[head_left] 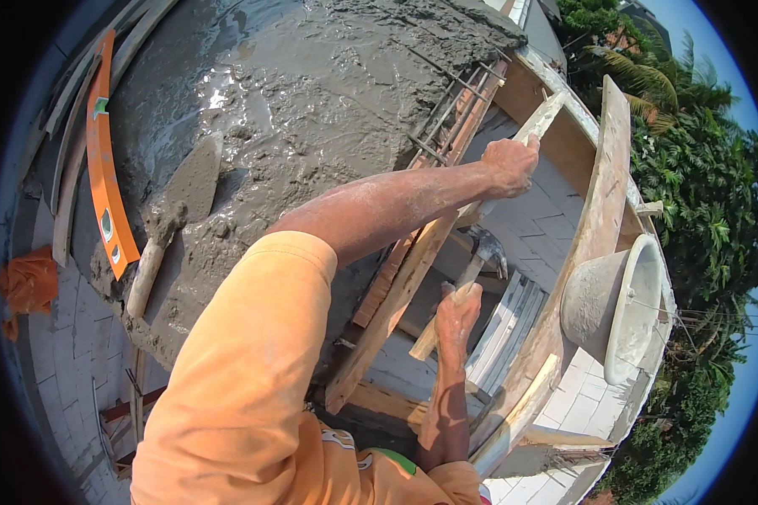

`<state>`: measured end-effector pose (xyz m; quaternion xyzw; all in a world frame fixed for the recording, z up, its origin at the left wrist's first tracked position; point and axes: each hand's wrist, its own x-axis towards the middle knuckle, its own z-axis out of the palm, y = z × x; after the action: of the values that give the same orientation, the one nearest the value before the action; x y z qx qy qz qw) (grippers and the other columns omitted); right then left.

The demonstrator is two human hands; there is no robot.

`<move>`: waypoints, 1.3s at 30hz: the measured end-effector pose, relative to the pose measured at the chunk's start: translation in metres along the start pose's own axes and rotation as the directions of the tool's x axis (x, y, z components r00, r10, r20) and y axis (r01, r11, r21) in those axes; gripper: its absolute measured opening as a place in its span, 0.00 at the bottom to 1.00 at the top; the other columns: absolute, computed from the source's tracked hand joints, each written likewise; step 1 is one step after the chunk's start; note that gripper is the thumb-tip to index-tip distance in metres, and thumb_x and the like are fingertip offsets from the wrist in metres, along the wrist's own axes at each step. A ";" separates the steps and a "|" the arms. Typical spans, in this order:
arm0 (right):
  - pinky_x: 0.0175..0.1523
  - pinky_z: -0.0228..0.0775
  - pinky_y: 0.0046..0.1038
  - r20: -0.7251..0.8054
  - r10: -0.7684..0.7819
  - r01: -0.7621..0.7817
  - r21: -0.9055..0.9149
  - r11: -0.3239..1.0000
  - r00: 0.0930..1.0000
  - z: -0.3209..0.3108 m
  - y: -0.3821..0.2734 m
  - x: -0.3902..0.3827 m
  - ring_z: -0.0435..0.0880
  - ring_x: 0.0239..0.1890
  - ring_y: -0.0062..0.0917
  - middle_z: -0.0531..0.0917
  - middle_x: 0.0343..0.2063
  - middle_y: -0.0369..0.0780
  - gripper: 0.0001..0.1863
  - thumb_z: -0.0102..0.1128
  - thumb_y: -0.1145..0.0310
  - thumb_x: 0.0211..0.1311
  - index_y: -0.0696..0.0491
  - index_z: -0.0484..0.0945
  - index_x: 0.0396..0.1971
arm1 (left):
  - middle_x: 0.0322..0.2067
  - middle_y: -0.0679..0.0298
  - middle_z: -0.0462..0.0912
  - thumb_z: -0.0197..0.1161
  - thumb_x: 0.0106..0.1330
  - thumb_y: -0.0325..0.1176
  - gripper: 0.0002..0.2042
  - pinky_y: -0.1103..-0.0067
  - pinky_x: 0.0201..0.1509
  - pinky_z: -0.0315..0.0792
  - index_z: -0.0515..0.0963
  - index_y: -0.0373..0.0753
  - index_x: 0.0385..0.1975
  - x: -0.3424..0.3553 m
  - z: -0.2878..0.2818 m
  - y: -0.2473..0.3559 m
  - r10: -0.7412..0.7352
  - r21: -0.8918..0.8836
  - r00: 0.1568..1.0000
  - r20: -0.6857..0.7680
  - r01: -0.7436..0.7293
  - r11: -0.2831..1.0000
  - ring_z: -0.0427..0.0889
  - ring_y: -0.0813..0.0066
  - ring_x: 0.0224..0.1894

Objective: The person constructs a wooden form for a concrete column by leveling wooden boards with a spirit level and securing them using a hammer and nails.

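My left arm (pixel 396 206), in an orange sleeve, stretches across to the upper right. Its hand (pixel 510 167) is closed around a pale wooden strip (pixel 544 116) beside the edge boards. Lower down, my right hand (pixel 458 313) grips a claw hammer (pixel 469 273) by its wooden handle; the metal head points up and away. Between the hands runs a long timber board (pixel 400 307) bordering the wet concrete (pixel 312 101). A trowel (pixel 195 178) caked with concrete lies on that surface, its wooden handle toward me.
An orange spirit level (pixel 103 160) lies along the concrete's left side. At right, a concrete-smeared bucket (pixel 594 295) rests tilted by a curved-looking plank (pixel 602 185). Bare rebar ends (pixel 429 150) stick out at the concrete's edge. A block wall (pixel 556 227) and trees (pixel 686 185) stand beyond.
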<state>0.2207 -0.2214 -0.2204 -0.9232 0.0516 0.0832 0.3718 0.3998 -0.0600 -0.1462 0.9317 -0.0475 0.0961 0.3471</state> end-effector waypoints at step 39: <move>0.25 0.71 0.37 0.179 0.021 -0.091 0.392 0.915 0.984 0.019 0.009 0.015 0.80 0.22 0.39 0.75 0.21 0.50 0.16 0.59 0.70 0.58 0.64 0.64 0.34 | 0.24 0.46 0.82 0.55 0.53 0.27 0.33 0.62 0.31 0.78 0.59 0.21 0.62 -0.010 -0.010 -0.014 -0.138 0.294 0.989 -0.046 0.145 0.945 0.84 0.47 0.28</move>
<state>0.2320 -0.2148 -0.2431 -0.8155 0.0617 0.1606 0.5525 0.3903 -0.0425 -0.1494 0.9729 0.0388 0.0883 0.2101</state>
